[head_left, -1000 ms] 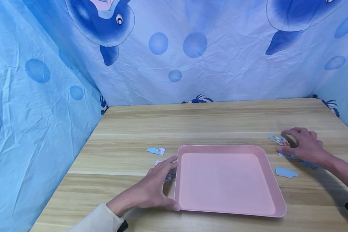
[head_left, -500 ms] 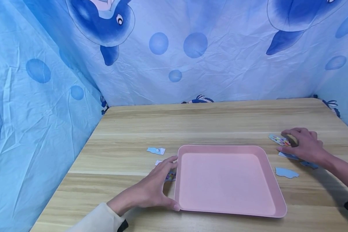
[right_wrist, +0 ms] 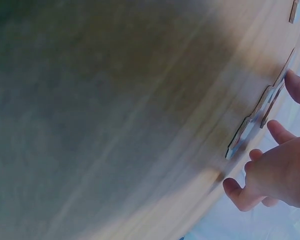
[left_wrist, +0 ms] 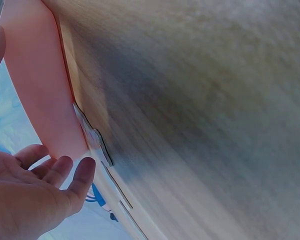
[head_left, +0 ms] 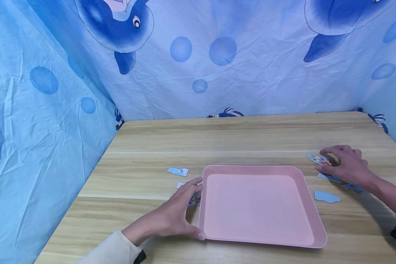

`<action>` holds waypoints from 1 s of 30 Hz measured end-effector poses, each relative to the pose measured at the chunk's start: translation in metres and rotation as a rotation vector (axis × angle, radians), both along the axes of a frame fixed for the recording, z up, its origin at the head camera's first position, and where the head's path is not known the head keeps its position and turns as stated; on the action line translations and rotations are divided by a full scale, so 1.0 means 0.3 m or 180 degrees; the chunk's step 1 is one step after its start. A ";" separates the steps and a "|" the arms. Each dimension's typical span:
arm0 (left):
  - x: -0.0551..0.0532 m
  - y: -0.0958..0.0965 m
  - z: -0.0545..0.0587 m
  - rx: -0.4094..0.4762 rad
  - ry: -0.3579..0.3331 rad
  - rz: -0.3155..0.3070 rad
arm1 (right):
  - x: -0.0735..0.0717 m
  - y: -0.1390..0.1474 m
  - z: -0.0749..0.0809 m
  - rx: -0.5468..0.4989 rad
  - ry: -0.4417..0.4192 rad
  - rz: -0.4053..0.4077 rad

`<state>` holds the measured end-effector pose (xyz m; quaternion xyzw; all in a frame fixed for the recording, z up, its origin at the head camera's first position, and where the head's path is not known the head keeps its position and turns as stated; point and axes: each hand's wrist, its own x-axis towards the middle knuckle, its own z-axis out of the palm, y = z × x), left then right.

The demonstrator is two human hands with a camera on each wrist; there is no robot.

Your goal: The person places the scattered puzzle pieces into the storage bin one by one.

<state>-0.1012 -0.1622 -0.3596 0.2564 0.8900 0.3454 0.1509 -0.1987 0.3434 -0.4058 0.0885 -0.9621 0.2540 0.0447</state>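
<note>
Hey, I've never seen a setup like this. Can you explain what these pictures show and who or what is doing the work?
There is no machine here: a person works with two bare hands. The wide picture comes from a camera worn on the head, looking forward and down. The other two come from cameras worn on the wrists, one for each hand. On the wooden table sits a shallow pink tray, with small flat pieces lying to its left and right. The left hand touches the tray's left side. The right hand is among the pieces on the right, close to a multicoloured piece; I can't tell whether it grips it. A blue sea-themed cloth hangs behind.
</note>
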 end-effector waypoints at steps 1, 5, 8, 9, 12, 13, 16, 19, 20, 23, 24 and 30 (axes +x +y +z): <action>0.000 0.000 -0.001 -0.0001 0.0000 0.0001 | 0.000 0.001 -0.002 -0.0003 0.0011 0.0000; -0.001 0.000 -0.001 -0.0026 0.0023 -0.0012 | -0.003 0.003 -0.011 -0.0019 0.0031 -0.0001; 0.000 0.000 -0.001 -0.0050 0.0050 -0.0016 | -0.004 0.002 -0.014 -0.0041 0.0023 -0.0011; 0.000 0.000 -0.001 -0.0054 0.0058 -0.0017 | -0.005 0.002 -0.015 -0.0044 0.0019 -0.0016; 0.001 0.001 -0.001 -0.0075 0.0060 -0.0002 | -0.007 0.000 -0.015 -0.0065 0.0003 -0.0039; 0.001 0.001 -0.001 -0.0084 0.0056 0.0006 | -0.007 0.000 -0.015 -0.0073 -0.0002 -0.0045; 0.001 0.002 -0.001 -0.0110 0.0051 0.0021 | -0.010 -0.001 -0.014 -0.0087 -0.0016 -0.0071; 0.002 0.002 -0.001 -0.0125 0.0051 0.0024 | -0.012 -0.002 -0.015 -0.0096 -0.0028 -0.0101; 0.002 0.002 -0.001 -0.0127 0.0051 0.0024 | -0.013 -0.002 -0.015 -0.0096 -0.0035 -0.0116; 0.002 0.002 -0.001 -0.0127 0.0051 0.0024 | -0.016 -0.003 -0.017 -0.0105 -0.0054 -0.0161; 0.002 0.002 -0.002 -0.0125 0.0049 0.0025 | -0.017 -0.004 -0.018 -0.0102 -0.0061 -0.0178; 0.002 0.002 -0.002 -0.0142 0.0082 0.0029 | -0.023 -0.011 -0.015 -0.0056 -0.0029 -0.0239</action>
